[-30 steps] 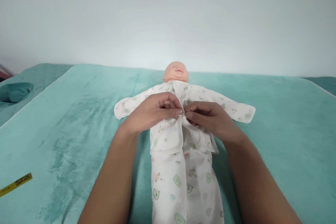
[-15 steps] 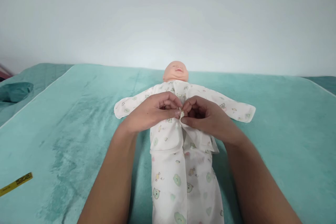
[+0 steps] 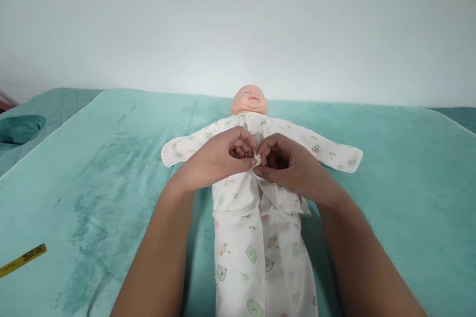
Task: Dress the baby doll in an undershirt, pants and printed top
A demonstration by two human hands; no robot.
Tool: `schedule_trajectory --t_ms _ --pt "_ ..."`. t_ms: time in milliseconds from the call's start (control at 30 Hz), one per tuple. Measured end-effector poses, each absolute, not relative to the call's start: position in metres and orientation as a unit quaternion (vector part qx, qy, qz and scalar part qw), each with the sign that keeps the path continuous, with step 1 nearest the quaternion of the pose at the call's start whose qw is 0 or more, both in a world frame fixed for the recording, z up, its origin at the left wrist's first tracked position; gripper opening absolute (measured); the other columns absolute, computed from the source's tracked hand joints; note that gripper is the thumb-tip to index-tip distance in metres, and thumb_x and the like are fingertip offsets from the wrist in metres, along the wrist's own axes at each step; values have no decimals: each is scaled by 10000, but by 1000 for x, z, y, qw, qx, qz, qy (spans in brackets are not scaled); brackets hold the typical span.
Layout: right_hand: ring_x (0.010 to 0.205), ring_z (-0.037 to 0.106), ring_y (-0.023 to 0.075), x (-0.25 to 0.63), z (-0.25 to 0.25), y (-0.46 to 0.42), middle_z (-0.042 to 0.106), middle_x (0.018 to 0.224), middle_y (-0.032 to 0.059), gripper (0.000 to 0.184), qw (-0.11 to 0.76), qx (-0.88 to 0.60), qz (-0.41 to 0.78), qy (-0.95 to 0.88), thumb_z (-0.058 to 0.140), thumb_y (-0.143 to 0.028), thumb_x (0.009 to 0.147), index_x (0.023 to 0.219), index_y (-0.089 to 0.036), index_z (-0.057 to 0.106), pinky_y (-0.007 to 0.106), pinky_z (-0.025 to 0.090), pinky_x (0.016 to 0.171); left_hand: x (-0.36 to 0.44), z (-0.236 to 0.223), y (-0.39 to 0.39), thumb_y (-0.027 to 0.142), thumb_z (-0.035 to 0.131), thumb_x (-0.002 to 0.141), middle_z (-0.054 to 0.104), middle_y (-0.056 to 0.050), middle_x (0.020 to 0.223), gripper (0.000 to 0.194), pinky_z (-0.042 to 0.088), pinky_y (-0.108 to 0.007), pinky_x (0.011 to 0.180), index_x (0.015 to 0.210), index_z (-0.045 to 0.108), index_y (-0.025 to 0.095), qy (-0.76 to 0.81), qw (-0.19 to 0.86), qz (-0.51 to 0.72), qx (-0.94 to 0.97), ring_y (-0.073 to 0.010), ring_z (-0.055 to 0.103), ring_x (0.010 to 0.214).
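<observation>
A baby doll (image 3: 250, 100) lies on its back, dressed in a white printed baby shirt (image 3: 234, 195) with both sleeves stretched out sideways. White printed pants (image 3: 241, 267) cover its legs. Over the chest, my left hand (image 3: 223, 156) pinches the shirt's front edge between thumb and fingers. My right hand (image 3: 290, 161) faces it, fingertips closed on the other side of the same opening. A small pale bit of the shirt front, perhaps a fastener, shows between the fingertips. Below my hands, the right flap of the shirt is folded up a little.
A teal plush blanket (image 3: 401, 208) lies under the doll, with a yellow strip (image 3: 23, 260) on it at the left. Darker teal bedding (image 3: 22, 129) shows at the far left. A pale wall (image 3: 238, 25) rises behind.
Both hands stay at the shirt front with only small finger shifts. The pale bit between the fingertips has turned slightly, and the cloth below has moved a little.
</observation>
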State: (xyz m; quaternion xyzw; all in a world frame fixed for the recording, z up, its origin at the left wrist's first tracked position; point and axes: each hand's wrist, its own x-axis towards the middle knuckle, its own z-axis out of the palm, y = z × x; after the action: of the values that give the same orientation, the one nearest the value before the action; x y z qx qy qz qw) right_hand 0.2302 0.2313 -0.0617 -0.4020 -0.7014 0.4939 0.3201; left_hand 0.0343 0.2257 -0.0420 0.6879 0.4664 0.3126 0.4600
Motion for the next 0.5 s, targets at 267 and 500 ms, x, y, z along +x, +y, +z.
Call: schedule_trajectory --t_ms 267,500 --pt "639 436 77 231 -63 232 532 783 -17 217 325 -402 500 -694 698 -300 791 912 -193 552 207 348 555 34 -46 228 169 579 731 536 18 782 130 398 -217 598 855 563 205 472 429 330 696 -100 490 702" --pt "649 451 81 233 -65 235 536 785 -19 230 333 -398 515 -682 721 -317 784 904 -199 564 207 373 559 32 -45 228 156 602 731 523 15 782 128 400 -216 619 840 545 190 448 467 353 676 -104 510 738"
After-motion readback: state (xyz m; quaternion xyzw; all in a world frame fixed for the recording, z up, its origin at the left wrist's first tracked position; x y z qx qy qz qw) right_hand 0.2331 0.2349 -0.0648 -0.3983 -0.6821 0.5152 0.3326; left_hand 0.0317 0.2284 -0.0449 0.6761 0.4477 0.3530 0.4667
